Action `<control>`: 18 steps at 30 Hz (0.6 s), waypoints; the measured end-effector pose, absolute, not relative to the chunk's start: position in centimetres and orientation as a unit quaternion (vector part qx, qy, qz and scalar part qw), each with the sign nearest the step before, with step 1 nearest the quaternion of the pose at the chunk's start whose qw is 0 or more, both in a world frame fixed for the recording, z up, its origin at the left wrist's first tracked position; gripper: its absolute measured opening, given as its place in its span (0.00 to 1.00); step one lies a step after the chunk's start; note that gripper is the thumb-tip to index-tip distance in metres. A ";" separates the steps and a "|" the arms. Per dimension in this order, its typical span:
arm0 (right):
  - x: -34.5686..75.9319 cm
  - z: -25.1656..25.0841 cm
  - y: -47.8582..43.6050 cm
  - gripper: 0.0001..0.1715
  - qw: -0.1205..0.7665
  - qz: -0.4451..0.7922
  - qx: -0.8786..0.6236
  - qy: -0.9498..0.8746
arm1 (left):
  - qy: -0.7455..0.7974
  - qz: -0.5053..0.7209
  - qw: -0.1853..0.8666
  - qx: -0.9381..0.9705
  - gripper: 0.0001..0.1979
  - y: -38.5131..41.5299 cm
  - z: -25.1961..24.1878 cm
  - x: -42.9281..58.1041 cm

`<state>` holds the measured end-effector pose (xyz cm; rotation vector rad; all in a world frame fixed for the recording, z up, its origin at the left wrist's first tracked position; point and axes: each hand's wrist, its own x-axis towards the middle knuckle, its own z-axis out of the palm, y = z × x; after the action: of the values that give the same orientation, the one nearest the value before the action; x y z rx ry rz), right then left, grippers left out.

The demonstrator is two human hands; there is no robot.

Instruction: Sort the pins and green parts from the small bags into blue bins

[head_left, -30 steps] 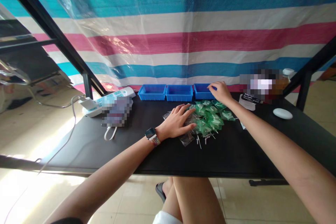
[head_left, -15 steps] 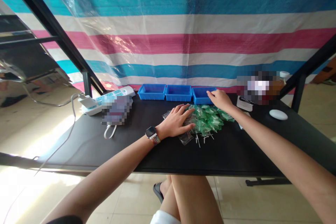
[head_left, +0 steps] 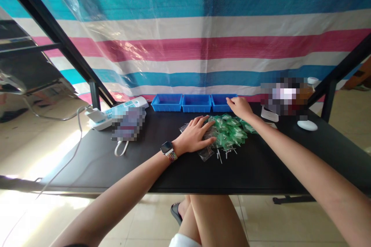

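Observation:
My left hand point(head_left: 194, 135) lies with fingers spread on clear plastic bags point(head_left: 206, 153) at the left side of a heap of green packets point(head_left: 232, 131). Several thin metal pieces point(head_left: 226, 154) lie loose at the heap's front edge. Over the front right of the rightmost blue bin point(head_left: 220, 103) is my right hand point(head_left: 240, 107), its fingers bent together; whatever they may hold is too small to make out. Two more blue bins, the middle one point(head_left: 196, 103) and the left one point(head_left: 167, 102), stand in the same row.
A white power strip point(head_left: 124, 109) with a plug and cable sits at the back left, beside a blurred object point(head_left: 130, 123). At the right are a white oval object point(head_left: 307, 125), a small white box point(head_left: 269, 114) and a bottle point(head_left: 312, 85). Striped sheeting hangs behind the black table point(head_left: 116, 173).
The view has shifted slightly. My right hand stays at the rightmost bin, its fingers a little more closed, and my left hand has hardly moved.

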<state>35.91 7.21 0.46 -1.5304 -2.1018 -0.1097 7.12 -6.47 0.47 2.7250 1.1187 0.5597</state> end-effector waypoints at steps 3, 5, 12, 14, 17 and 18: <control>35.7 0.6 6.8 0.32 0.263 -0.045 -0.570 -0.777 | 0.372 0.191 0.074 0.905 0.36 -6.5 0.5 7.2; 35.6 0.8 6.6 0.32 0.265 -0.049 -0.571 -0.775 | 0.372 0.191 0.075 0.905 0.36 -6.6 0.5 7.2; 35.3 0.9 6.0 0.32 0.252 -0.055 -0.590 -0.765 | 0.378 0.190 0.087 0.902 0.37 -6.6 0.7 7.1; 35.2 0.9 5.9 0.33 0.249 -0.058 -0.598 -0.760 | 0.380 0.199 0.092 0.898 0.38 -6.7 0.7 7.2; 35.2 0.9 5.7 0.34 0.247 -0.056 -0.599 -0.760 | 0.383 0.232 0.105 0.888 0.36 -6.8 0.9 7.3; 35.2 0.9 5.6 0.34 0.246 -0.053 -0.597 -0.762 | 0.384 0.252 0.107 0.882 0.34 -6.8 1.1 7.2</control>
<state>35.18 5.61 0.91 -1.6282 -2.0775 -0.1446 7.17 -6.75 1.06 2.5952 1.1315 0.7406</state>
